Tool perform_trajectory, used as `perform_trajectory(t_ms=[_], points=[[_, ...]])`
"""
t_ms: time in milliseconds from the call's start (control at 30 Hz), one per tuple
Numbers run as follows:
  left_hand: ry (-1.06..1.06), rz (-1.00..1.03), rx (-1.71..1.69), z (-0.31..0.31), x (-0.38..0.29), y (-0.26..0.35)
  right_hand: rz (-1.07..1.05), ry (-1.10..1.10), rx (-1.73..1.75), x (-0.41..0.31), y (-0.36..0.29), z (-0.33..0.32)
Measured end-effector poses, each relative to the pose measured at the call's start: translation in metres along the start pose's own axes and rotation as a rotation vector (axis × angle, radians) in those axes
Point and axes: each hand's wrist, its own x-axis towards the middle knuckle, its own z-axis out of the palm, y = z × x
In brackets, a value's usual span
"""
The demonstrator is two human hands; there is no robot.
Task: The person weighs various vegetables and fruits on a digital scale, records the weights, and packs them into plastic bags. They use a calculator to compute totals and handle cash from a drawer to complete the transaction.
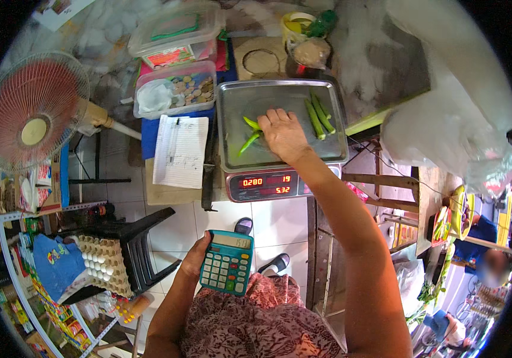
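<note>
My left hand (194,259) holds a teal calculator (225,263), its display lit with digits, above my lap. Over the steel tray (256,156) of a digital weighing scale (260,185), my right hand (282,134) has its fingers curled down on green chili peppers (249,142). Their ends stick out on the hand's left side; the rest is hidden under the palm. A few okra pods (316,117) lie on the tray to the right of that hand. Red digits glow on the scale's front panel.
Left of the scale lie a lined notebook (181,152) with a pen and a plastic box of coins (198,89). A lidded plastic container (175,31) stands behind. An electric fan (34,123), egg trays (104,264) and a black chair (142,250) occupy the left. Plastic bags (444,134) hang right.
</note>
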Motion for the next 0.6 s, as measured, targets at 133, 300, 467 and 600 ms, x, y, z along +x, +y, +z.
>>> perform_trajectory(t_ms=[133, 300, 467, 600], points=[[0.008, -0.025, 0.017, 0.013, -0.005, -0.005, 0.308, 0.324, 0.391, -0.009, -0.006, -0.013], [0.019, -0.043, 0.043, 0.03, -0.007, -0.018, 0.728, 0.387, 1.577, -0.087, -0.028, -0.057], [-0.05, -0.058, 0.001, 0.062, 0.005, -0.03, 0.926, 0.416, 2.016, -0.15, -0.051, -0.075], [0.122, 0.108, 0.161, 0.101, 0.032, -0.033, 0.946, 0.46, 2.115, -0.202, -0.054, -0.088]])
